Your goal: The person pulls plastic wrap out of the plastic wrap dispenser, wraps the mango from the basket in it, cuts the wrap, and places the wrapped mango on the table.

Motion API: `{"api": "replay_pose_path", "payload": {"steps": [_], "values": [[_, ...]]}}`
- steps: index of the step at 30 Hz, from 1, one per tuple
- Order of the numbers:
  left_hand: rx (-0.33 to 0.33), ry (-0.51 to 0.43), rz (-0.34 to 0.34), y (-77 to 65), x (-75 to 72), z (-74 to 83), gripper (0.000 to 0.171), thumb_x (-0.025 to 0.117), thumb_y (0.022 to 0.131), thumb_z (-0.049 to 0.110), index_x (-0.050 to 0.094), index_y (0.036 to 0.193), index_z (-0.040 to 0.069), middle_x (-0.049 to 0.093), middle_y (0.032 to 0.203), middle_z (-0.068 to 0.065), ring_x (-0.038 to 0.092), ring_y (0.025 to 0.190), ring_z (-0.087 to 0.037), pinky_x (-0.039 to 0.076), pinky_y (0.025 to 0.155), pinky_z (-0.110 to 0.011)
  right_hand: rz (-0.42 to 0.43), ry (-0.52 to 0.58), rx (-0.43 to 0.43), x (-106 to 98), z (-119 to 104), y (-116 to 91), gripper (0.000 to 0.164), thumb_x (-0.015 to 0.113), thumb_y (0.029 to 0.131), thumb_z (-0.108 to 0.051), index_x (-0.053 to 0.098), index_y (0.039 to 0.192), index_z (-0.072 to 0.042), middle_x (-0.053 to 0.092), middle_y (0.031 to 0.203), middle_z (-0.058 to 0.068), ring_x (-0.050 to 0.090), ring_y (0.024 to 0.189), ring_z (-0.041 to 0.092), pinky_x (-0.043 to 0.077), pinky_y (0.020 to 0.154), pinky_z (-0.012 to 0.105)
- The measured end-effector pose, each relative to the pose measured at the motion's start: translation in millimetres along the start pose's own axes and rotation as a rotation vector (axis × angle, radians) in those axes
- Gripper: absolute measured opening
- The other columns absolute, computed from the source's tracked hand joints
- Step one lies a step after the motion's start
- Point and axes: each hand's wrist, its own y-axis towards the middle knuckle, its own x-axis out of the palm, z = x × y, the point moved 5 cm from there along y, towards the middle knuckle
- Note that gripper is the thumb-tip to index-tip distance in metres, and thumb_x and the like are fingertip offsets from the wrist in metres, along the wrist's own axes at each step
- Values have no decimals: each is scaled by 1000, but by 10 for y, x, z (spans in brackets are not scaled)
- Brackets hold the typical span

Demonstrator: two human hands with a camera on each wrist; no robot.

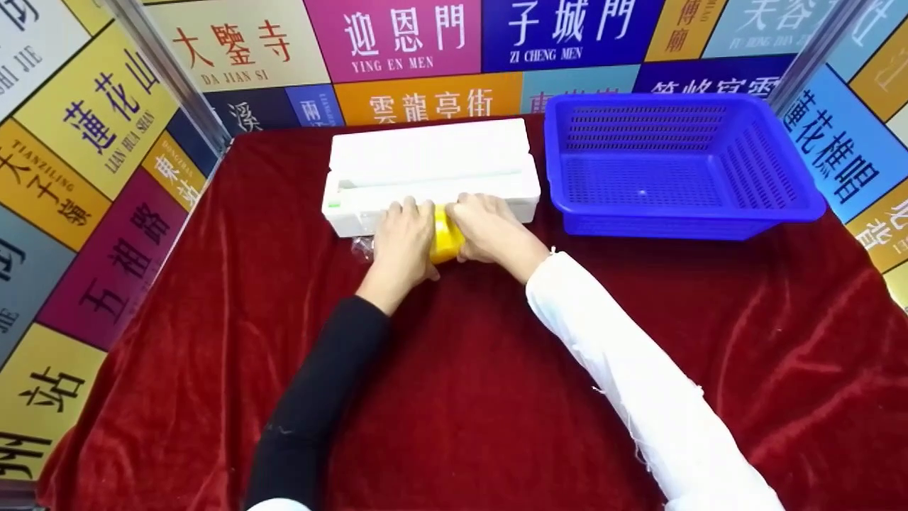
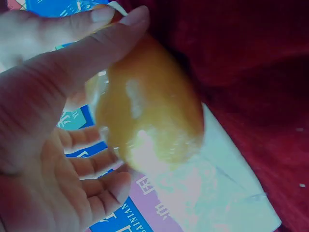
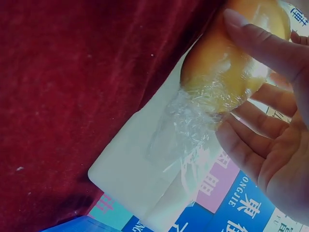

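Note:
Both hands hold a smooth yellow rounded thing, fruit-like in shape, its exact kind unclear. My left hand grips its left side and my right hand its right side, close to the front of a long white cling film dispenser. Clear cling film clings to the yellow thing and bunches at one end in the right wrist view. In the left wrist view, the left thumb lies across the top of the yellow thing, with the other fingers curled at its side.
A blue perforated plastic basket stands to the right of the dispenser. Dark red velvet cloth covers the table, wrinkled at both sides. Panels of coloured signs rise behind and beside the table, with metal posts at the back corners.

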Motion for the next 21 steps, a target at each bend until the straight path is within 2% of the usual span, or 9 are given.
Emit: {"api": "replay_pose_path", "payload": {"steps": [3,8,13,18,21], "values": [[21,11,29,-6,0,8,97,98,54,47,48,124,4,54,112,-17,56,101,-35,50,89,-44,-19,14,7,-15,24,11,58,92,69,-33,67,114,-7,63,101,14,63,91,34,56,81,47],[61,-22,75,-12,-27,-29,86,97,58,43,53,121,3,54,112,-19,57,97,-34,52,88,-44,-27,49,8,-9,61,3,61,92,69,-37,67,116,-7,63,101,13,62,91,33,55,82,47],[89,-69,111,-14,-55,-108,82,98,54,43,59,113,1,58,110,-20,60,94,-37,54,85,-46,3,23,5,15,-3,-61,58,87,76,-37,63,119,-6,66,106,14,64,92,35,56,79,49],[88,-148,70,10,-65,-188,78,99,55,41,63,111,1,60,109,-21,62,94,-39,55,86,-48,115,-92,-32,-4,-164,-168,47,82,83,-28,63,119,-4,68,111,16,67,89,38,57,71,51],[75,-197,40,49,-97,-245,78,99,54,40,65,114,3,61,110,-20,63,96,-39,54,88,-49,204,-177,-59,-35,-243,-206,43,81,83,-23,65,117,-3,68,109,15,68,86,35,58,66,48]]}}
